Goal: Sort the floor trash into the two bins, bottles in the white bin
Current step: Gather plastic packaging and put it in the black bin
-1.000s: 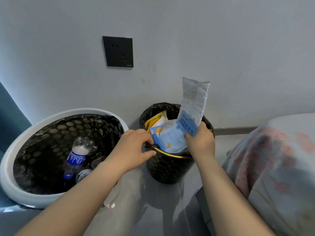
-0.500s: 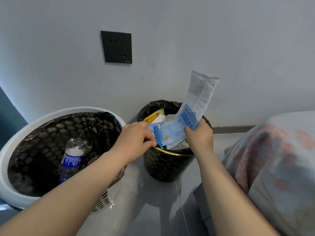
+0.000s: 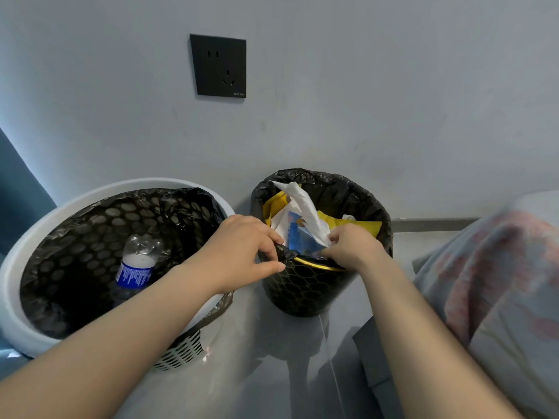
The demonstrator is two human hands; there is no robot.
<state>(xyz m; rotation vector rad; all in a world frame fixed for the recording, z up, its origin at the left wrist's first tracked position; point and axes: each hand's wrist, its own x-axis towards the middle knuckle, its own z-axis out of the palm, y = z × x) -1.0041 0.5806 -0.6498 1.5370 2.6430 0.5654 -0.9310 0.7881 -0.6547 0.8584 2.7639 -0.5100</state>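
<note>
Left hand is curled, thumb and fingers pinching the liner of the black bin at the rim's 8 o'clock, and we see the liner bunched up there. Right hand is at the rim's 5 o'clock, fingers curled down over the edge, gripping the low end of the wrapper. Wrapper is white with a blue printed part and sits inside the black bin, its top end leaning toward 11 o'clock and poking above the rim. The two hands are near each other, not touching. Between them a strip of gold rim shows bare of liner. Yellow packet lies in the same bin at 2 o'clock of the right hand, with more yellow at the bin's 10 o'clock side. Black bin stands on the grey floor against the wall. White bin is at 9 o'clock of the black one, just beside it, lined with a dark bag. One clear bottle with a blue label sits in it, lower end lost in the dark; we can't tell what lies under it. Black socket is on the wall at 12 o'clock. Floral blanket is at 3 o'clock, blue curtain at the 9 o'clock edge.
</note>
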